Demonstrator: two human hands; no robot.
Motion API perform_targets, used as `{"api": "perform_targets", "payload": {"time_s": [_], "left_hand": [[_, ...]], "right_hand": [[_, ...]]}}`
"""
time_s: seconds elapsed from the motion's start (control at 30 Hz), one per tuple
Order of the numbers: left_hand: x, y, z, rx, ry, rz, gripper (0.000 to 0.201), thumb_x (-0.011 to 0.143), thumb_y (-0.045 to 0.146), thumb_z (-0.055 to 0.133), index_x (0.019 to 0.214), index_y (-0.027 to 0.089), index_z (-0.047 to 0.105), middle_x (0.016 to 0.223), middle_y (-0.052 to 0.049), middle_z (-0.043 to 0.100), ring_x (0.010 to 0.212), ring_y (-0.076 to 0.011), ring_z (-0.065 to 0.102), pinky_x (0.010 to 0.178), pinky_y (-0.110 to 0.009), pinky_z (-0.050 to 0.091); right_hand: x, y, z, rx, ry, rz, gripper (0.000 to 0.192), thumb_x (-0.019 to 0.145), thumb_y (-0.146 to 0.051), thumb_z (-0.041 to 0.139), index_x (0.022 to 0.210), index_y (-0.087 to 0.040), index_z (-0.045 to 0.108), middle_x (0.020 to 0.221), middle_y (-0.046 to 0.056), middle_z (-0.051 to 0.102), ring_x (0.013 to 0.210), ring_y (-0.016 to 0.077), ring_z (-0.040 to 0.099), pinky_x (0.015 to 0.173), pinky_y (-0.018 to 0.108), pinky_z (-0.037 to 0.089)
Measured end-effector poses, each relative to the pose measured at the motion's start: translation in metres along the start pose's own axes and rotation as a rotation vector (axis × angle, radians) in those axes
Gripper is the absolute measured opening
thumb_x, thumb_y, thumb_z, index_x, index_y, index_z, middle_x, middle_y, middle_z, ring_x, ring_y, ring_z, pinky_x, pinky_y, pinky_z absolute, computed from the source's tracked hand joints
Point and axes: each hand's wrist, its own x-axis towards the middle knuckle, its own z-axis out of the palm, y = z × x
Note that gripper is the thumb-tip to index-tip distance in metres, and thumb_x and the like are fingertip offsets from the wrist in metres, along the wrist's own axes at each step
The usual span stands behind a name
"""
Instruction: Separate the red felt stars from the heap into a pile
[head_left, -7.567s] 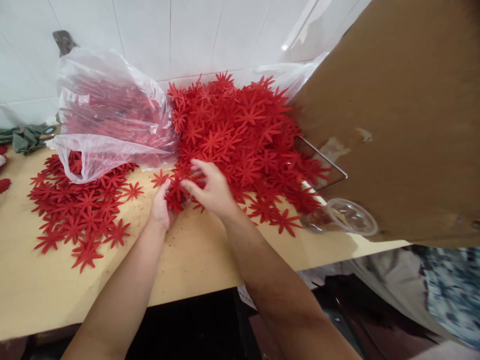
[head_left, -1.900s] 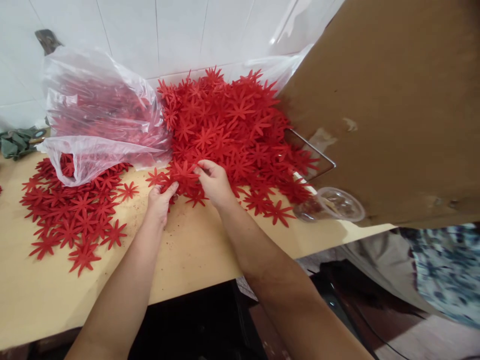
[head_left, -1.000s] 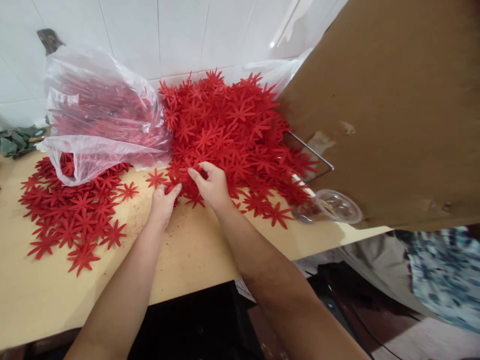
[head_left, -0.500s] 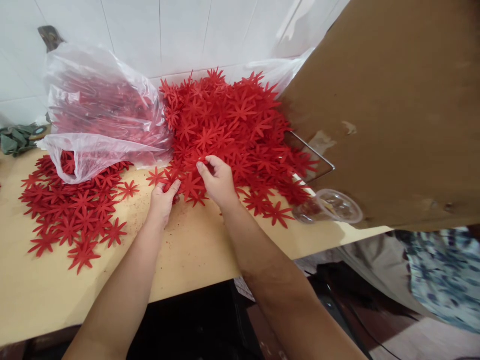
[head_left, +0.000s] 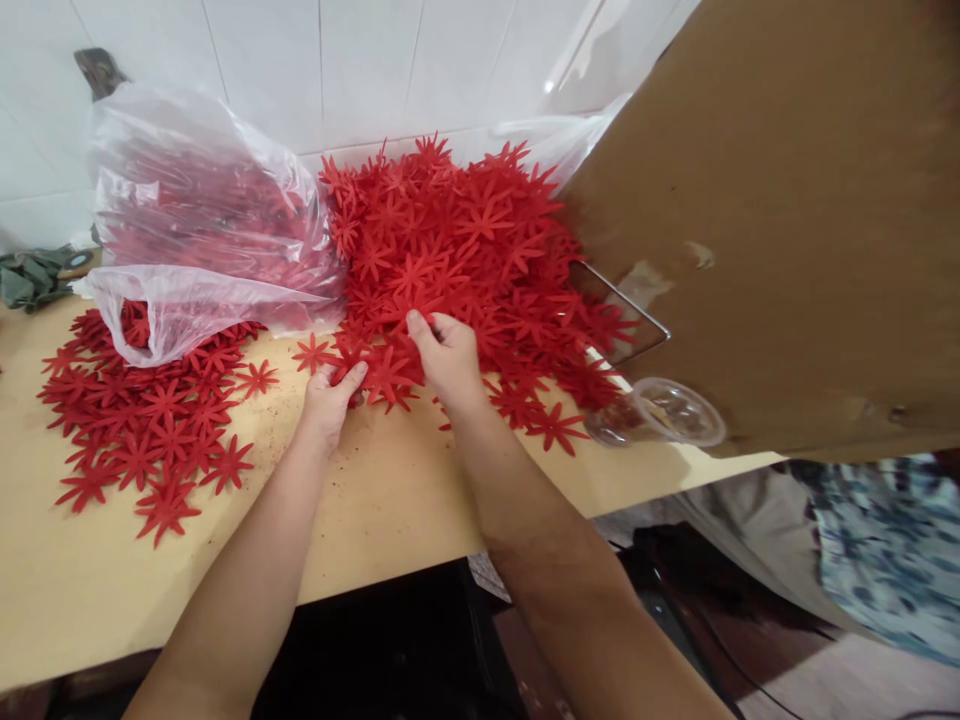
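Observation:
A large heap of red, star-shaped petal pieces (head_left: 480,220) lies against the wall, their long petals spread. At the heap's front left edge, my left hand (head_left: 330,398) is closed, thumb over one or more red petal pieces. My right hand (head_left: 451,362) is at the front of the heap, thumb and fingertips pinched around a red petal piece that blends in with those behind it. Between the hands, more red petal pieces (head_left: 386,375) lie at the pile's edge. How many pieces each hand has is hidden.
On the left stands a clear plastic bag (head_left: 217,220) full of red pieces, with a second loose pile (head_left: 157,430) before it. A tall cardboard sheet (head_left: 787,230) leans at the right, near a clear plastic cup (head_left: 679,412) and a bent metal wire (head_left: 630,298). The wooden table's front edge runs below my forearms.
My right hand has moved slightly right and down, its fingers still pinched. My left hand has shifted a little to the right.

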Motion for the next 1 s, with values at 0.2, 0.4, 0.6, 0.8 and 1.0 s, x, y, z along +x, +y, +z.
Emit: {"api": "perform_targets", "payload": {"time_s": [0.2, 0.4, 0.6, 0.8, 1.0], "left_hand": [[-0.008, -0.001, 0.009, -0.023, -0.105, -0.011, 0.038, 0.051, 0.028, 0.074, 0.084, 0.017, 0.061, 0.082, -0.002, 0.067, 0.065, -0.0084, 0.057, 0.059, -0.02, 0.043], [-0.003, -0.004, 0.006, -0.036, 0.037, -0.022, 0.035, 0.053, 0.029, 0.073, 0.082, 0.016, 0.059, 0.076, -0.001, 0.066, 0.062, -0.0103, 0.058, 0.061, -0.024, 0.045], [0.001, -0.005, 0.002, 0.035, 0.059, -0.011, 0.037, 0.054, 0.032, 0.072, 0.087, 0.016, 0.06, 0.071, 0.001, 0.064, 0.05, -0.0056, 0.05, 0.042, -0.017, 0.031], [0.0, -0.004, 0.002, -0.012, 0.075, -0.023, 0.034, 0.054, 0.033, 0.072, 0.08, 0.016, 0.059, 0.071, 0.001, 0.062, 0.054, -0.0072, 0.053, 0.05, -0.02, 0.039], [0.002, 0.002, -0.001, -0.015, 0.139, 0.047, 0.03, 0.055, 0.031, 0.071, 0.075, 0.015, 0.055, 0.056, 0.006, 0.053, 0.045, -0.0044, 0.044, 0.048, -0.02, 0.036]], "right_hand": [[-0.01, 0.006, 0.022, 0.182, -0.233, 0.091, 0.035, 0.059, -0.05, 0.062, 0.073, -0.021, 0.047, 0.061, -0.005, 0.049, 0.055, 0.009, 0.046, 0.055, 0.024, 0.04], [0.001, 0.014, 0.008, 0.047, -0.084, -0.015, 0.018, 0.072, -0.039, 0.052, 0.074, -0.021, 0.049, 0.062, -0.003, 0.048, 0.056, 0.009, 0.045, 0.056, 0.024, 0.041], [0.021, 0.014, -0.034, -0.431, 0.437, -0.324, 0.037, 0.077, -0.038, 0.047, 0.11, -0.021, 0.049, 0.11, 0.012, 0.049, 0.102, 0.0239, 0.049, 0.083, 0.045, 0.04], [-0.005, -0.007, -0.005, -0.264, 0.012, -0.218, 0.03, 0.075, -0.044, 0.052, 0.088, -0.018, 0.06, 0.086, 0.008, 0.06, 0.082, 0.0184, 0.056, 0.075, 0.036, 0.046], [-0.011, -0.002, 0.01, -0.046, -0.434, 0.052, 0.026, 0.065, -0.041, 0.062, 0.07, -0.017, 0.055, 0.058, -0.002, 0.052, 0.05, 0.0082, 0.044, 0.048, 0.023, 0.037]]}}
